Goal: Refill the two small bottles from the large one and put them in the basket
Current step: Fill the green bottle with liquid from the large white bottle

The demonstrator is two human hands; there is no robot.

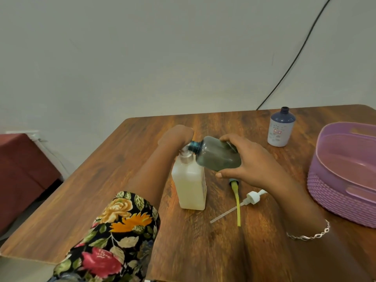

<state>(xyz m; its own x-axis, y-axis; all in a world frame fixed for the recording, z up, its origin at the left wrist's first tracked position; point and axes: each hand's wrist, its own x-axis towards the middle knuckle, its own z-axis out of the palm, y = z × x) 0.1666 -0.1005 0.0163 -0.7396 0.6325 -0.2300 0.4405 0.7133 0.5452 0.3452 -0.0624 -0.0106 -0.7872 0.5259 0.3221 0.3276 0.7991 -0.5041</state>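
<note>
Fingers (230,139) of the right hand (252,159) curl round the smoky grey translucent plastic bottle (219,155). It is tipped near-horizontal, its neck pointing left at the top of the upright milky square bottle (190,186) on the brown wooden surface (203,251). Left hand (175,137) sits behind that top; its grip cannot be told.

Table (203,251) – wood grain, slight sheen; basket (329,198) – matt purple plastic, woven-textured wall; grey bottle (217,157) smoky translucent plastic.
</note>
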